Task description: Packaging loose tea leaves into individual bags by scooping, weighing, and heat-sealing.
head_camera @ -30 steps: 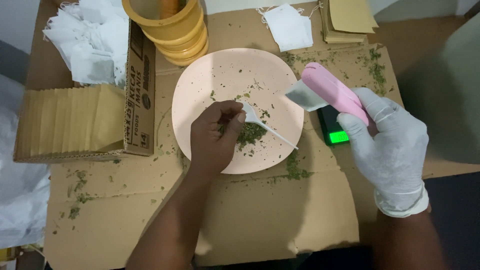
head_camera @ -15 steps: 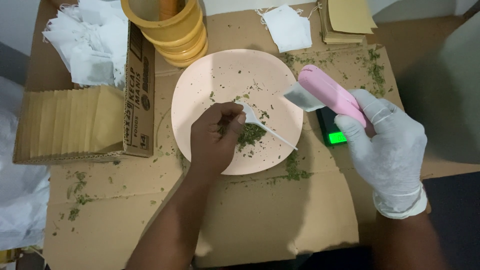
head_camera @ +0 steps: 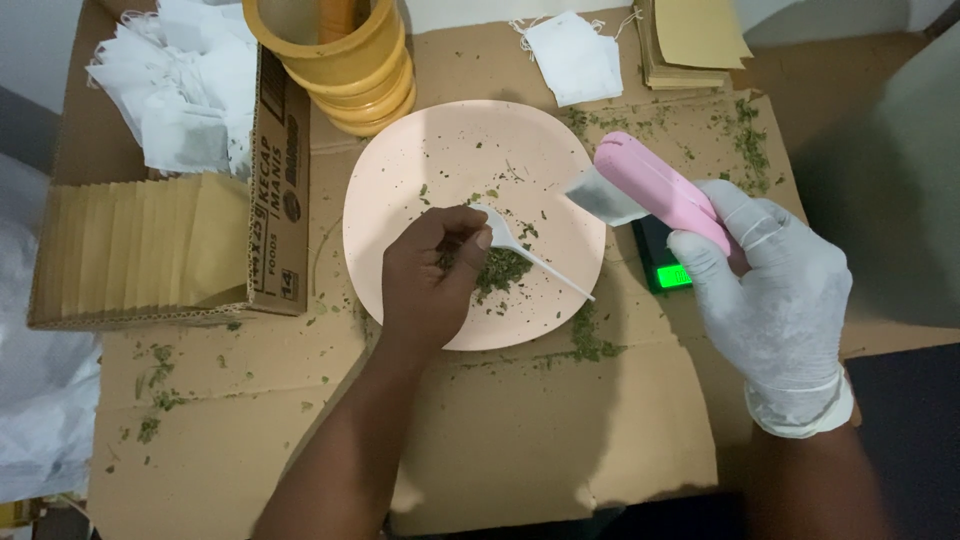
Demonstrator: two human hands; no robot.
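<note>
A white plastic spoon (head_camera: 530, 255) is pinched by the left hand (head_camera: 432, 275), lying at three o'clock of it; a pink sealer (head_camera: 660, 190) is gripped by the gloved right hand (head_camera: 775, 300).

Over the last second I see very little movement. My left hand (head_camera: 432, 272) has shifted the white plastic spoon (head_camera: 530, 255) slightly, its handle tip now pointing toward 4 o'clock a touch lower over the pale pink plate (head_camera: 400, 180). My gloved right hand (head_camera: 775, 300) has drifted slightly toward 5 o'clock with the pink sealer (head_camera: 655, 190).
</note>
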